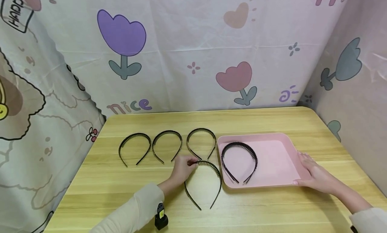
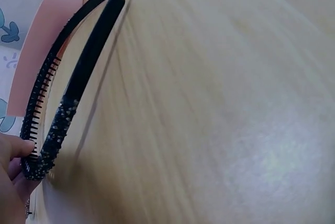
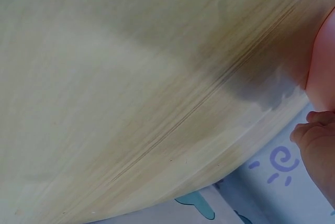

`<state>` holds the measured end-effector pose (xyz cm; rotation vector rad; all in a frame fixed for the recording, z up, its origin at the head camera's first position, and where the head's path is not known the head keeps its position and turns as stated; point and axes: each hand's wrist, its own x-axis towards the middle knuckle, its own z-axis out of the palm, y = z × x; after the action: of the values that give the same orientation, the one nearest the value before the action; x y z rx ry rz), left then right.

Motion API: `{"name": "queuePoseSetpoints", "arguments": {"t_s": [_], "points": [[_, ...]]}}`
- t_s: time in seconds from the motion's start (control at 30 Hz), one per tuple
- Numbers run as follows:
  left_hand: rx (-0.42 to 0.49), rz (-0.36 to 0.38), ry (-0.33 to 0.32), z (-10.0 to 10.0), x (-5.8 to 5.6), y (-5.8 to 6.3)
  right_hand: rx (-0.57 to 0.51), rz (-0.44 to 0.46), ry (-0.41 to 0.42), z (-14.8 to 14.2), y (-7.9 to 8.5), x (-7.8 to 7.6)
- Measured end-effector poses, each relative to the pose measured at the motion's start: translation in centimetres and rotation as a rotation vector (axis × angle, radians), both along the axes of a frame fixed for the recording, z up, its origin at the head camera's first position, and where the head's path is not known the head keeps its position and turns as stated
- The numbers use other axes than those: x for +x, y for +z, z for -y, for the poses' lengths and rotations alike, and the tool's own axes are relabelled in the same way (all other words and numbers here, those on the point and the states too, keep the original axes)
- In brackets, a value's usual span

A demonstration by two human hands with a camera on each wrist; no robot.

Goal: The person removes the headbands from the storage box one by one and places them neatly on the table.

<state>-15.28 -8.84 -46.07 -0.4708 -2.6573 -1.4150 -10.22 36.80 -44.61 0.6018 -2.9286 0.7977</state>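
Note:
My left hand pinches a black toothed headband near the top of its curve, just left of and in front of the pink tray. In the left wrist view the thumb lies against its teeth, and small pale specks cover the band's outer side. My right hand holds the tray at its right side, the thumb at the front corner and the fingers along the rim. Inside the tray's left part lie black headbands, nested together, with doubled tips showing.
Behind my left hand, three more headbands lie in a row: a left one, a middle one and a right one close to the tray. All rest on a wooden table. A printed cloth hangs behind it.

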Motion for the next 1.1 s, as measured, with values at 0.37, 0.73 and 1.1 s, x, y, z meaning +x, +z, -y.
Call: {"name": "queuePoseSetpoints", "arguments": {"t_s": [0.37, 0.73, 1.1], "points": [[-0.031, -0.062, -0.034, -0.25, 0.61, -0.39, -0.007, -0.005, -0.005, 0.03, -0.02, 0.05], [-0.038, -0.066, -0.020, -0.32, 0.61, -0.32, -0.010, -0.007, -0.007, -0.01, -0.06, 0.06], [-0.001, -0.034, 0.005, -0.40, 0.13, 0.43, -0.011, -0.004, -0.010, -0.04, -0.23, 0.08]]}}
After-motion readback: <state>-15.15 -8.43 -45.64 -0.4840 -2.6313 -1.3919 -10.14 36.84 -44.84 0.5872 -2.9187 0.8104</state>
